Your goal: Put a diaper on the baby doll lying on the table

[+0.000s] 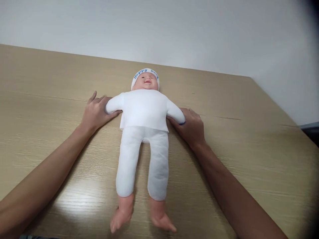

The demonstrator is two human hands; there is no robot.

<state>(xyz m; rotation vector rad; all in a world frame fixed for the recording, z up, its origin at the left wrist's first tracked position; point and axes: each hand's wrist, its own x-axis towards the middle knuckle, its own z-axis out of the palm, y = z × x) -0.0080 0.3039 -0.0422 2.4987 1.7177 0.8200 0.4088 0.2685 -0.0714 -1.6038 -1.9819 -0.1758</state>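
Note:
A baby doll (145, 108) in a white top and white trousers lies on its back, head away from me and bare feet toward me. Its white cap carries blue lettering that starts with "Happy". My left hand (96, 111) is closed round the doll's arm on the left, thumb below the sleeve and one finger sticking up. Round the arm on the right, my right hand (191, 126) is closed too, with its thumb reaching under the sleeve. The doll's own hands are hidden in my grip.
The doll rests on a wooden table (50, 132) with a glossy light patch at lower left. Behind the table's far edge rises a pale wall (159, 30). A dark object (310, 131) shows past the right edge.

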